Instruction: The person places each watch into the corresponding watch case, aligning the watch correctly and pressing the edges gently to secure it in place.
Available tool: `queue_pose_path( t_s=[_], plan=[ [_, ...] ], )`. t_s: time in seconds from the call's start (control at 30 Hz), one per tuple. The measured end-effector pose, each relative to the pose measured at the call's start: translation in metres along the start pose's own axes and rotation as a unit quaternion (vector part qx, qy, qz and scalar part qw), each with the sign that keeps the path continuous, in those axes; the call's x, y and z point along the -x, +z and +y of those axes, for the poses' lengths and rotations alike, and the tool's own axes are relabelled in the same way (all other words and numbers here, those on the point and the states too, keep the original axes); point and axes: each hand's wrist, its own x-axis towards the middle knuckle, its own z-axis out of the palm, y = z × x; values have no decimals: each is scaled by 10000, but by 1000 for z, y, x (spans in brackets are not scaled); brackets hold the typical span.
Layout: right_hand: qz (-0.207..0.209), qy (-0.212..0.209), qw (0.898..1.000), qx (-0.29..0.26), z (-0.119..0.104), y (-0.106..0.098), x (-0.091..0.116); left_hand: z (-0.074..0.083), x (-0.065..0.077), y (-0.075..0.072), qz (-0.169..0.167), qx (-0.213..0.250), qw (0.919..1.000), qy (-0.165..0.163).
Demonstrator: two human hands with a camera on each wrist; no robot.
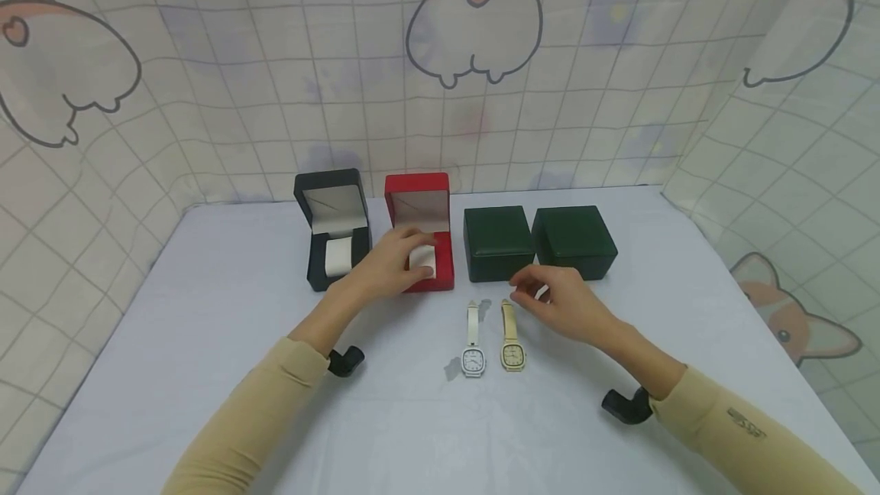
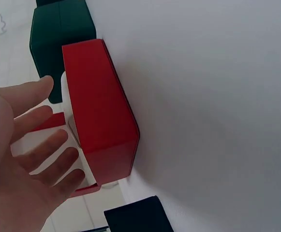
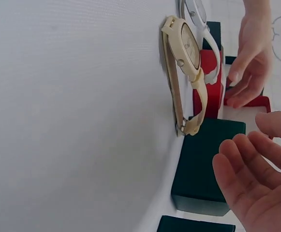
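Left hand (image 1: 395, 262), fingers loosely parted and gripping nothing, is over the white cushion (image 1: 422, 257) of the red watch box (image 1: 444, 262); right hand (image 1: 560, 300), likewise relaxed and holding nothing, is near the gold watch (image 1: 512, 354), which lies on the table (image 1: 426, 434) beside the white-strapped watch (image 1: 473, 359).

White tablecloth (image 1: 426, 441) offered broad passage between the sleeves (image 1: 254, 411) (image 1: 770, 441), in front of the white-strapped watch (image 1: 473, 357) and gold watch (image 1: 512, 355), with a narrow lane between these. Behind, two green boxes (image 1: 498, 243) (image 1: 576, 239) blocked low reaches; a raised lid (image 1: 417, 186) backed the red watch box (image 1: 445, 262), overhung by the left hand (image 1: 392, 262).
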Motion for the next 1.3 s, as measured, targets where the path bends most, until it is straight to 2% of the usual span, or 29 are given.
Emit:
queue_pose_path(
  t_s=[0.27, 0.57, 0.77, 0.9, 1.07, 1.3],
  plan=[
    [-172, 147, 9997, -113, 1, 1, 4, -7, 0, -5, -283, -67, 9987, -429],
    [-400, 631, 9960, -493, 3, 3, 9, -15, -6, -7, -515, -403, 9964, -537],
    [-781, 1081, 9821, -1329, 7, 4, 12, -19, -9, -9, -639, -481, 9950, -599],
    [-889, 1360, 9720, -1696, 8, 6, 14, -21, -10, -9, -728, -469, 9941, -653],
    [-970, 1586, 9633, -1934, 8, 7, 16, -18, -13, -12, -848, -446, 9926, -747],
    [-1113, 1857, 9564, -1959, 7, 10, 17, -20, -16, -12, -876, -434, 9924, -749]
  ],
)
